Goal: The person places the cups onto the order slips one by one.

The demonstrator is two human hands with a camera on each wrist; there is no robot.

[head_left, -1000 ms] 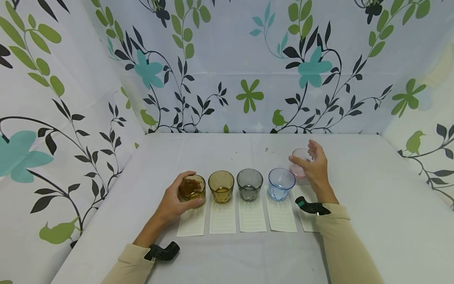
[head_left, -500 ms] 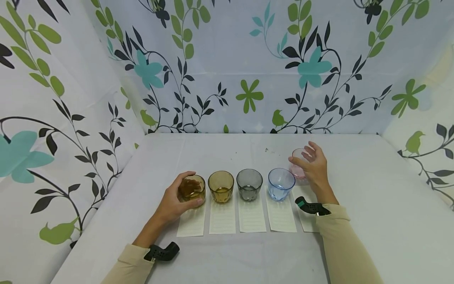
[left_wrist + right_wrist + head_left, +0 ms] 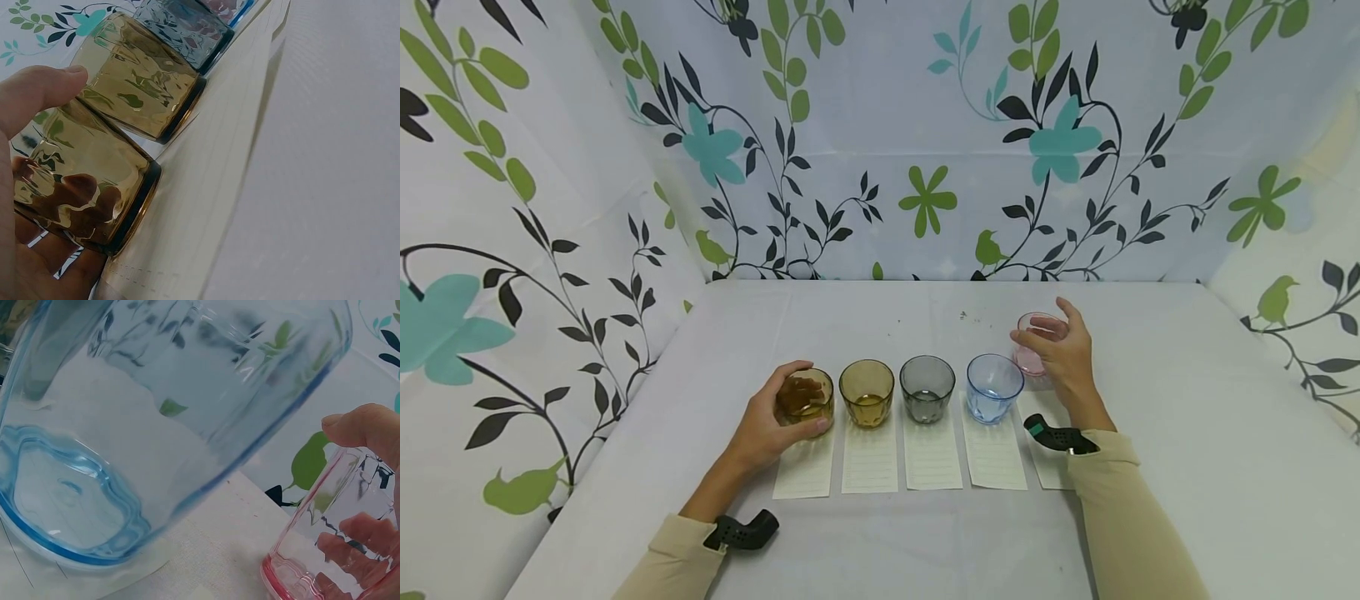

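Observation:
My left hand (image 3: 763, 429) holds the leftmost amber glass (image 3: 814, 402), thumb at the near side and fingers curled round the far side. In the left wrist view those fingers show through the amber wall. Farther back on the right, my right hand (image 3: 1070, 358) holds a pale pink glass (image 3: 1028, 360). Its thumb lies at the rim, and the right wrist view shows fingers behind the clear wall (image 3: 312, 531). Between the hands stand a second amber glass (image 3: 867, 396), a grey glass (image 3: 928, 392) and a blue glass (image 3: 996, 390), all upright in a row.
Several lined paper strips (image 3: 869, 467) lie side by side in front of the glasses, on a white-covered table (image 3: 895, 550). Patterned cloth (image 3: 850, 167) closes off the back and sides. A black device (image 3: 747, 532) is strapped to each wrist.
The right hand's raised fingers have come down round the far side of the pink glass, with one finger still up. The left hand and the other glasses stay put.

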